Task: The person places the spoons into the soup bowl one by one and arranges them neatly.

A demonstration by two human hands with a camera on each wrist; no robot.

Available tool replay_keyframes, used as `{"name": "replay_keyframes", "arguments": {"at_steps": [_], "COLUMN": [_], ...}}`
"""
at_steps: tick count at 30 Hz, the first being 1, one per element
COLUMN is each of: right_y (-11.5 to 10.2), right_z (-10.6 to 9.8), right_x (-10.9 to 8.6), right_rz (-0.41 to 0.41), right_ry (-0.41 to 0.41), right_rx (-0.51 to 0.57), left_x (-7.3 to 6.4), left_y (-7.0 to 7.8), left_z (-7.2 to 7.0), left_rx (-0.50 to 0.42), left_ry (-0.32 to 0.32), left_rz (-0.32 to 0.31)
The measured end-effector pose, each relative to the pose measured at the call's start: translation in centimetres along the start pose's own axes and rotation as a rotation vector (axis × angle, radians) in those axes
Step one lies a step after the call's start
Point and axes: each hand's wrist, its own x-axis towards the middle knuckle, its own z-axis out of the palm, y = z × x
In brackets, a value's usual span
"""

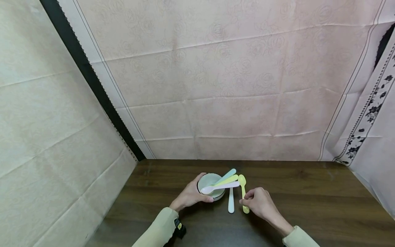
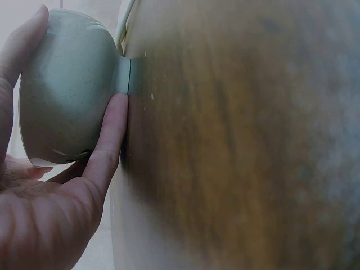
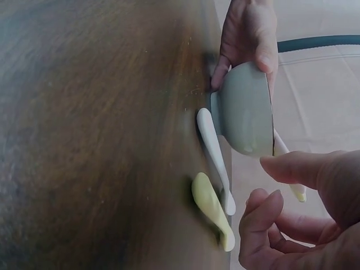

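My left hand [image 1: 192, 195] grips a pale green bowl [image 1: 209, 179] from its left side. In the left wrist view, one finger runs along the foot of the bowl [image 2: 70, 84] near the tabletop. A blue spoon [image 1: 227, 175], a yellow-green spoon [image 1: 229, 179] and a pale lilac spoon [image 1: 223, 185] rest in or across the bowl, handles pointing right. On the table beside it lie a whitish-blue spoon [image 1: 231, 202] and a yellow spoon [image 1: 242, 183]. Over the yellow spoon hovers my right hand [image 1: 259, 202]; the right wrist view shows its thumb and bent fingers apart, holding nothing.
The dark wooden table [image 1: 296, 192] meets a pale cloth backdrop [image 1: 231, 103] at its far edge. More cloth [image 1: 46, 154] hangs along the left, and a flower-bordered cloth [image 1: 370, 116] along the right. A black device [image 1: 180, 228] is strapped to the left wrist.
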Motion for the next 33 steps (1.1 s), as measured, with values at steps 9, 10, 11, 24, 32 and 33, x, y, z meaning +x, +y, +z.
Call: {"name": "replay_keyframes", "arguments": {"at_steps": [9,10,11,24,32,33], "right_y": [0.5,0.5,0.6,1.0,1.4,1.4], "right_z": [0.3,0.4,0.4,0.9,1.2,1.2], "right_x": [-0.1,-0.1,-0.1,-0.3,-0.2,-0.2], "right_rz": [0.001,0.008,0.013,0.041,0.044,0.041], "right_ry": [0.024,0.023,0.020,0.008,0.023,0.026], "right_rx": [-0.022,-0.021,-0.020,-0.011,-0.046,-0.054], "left_x": [0.0,0.0,0.0,-0.1,-0.1,-0.1], "left_y": [0.1,0.1,0.1,0.1,0.1,0.1], "left_z": [0.0,0.0,0.0,0.0,0.1,0.1], "left_rx": [0.008,0.011,0.012,0.013,0.001,-0.001], "left_ry": [0.006,0.008,0.009,0.012,0.010,0.010], "left_rz": [-0.003,-0.002,-0.003,-0.003,-0.004,-0.003]}}
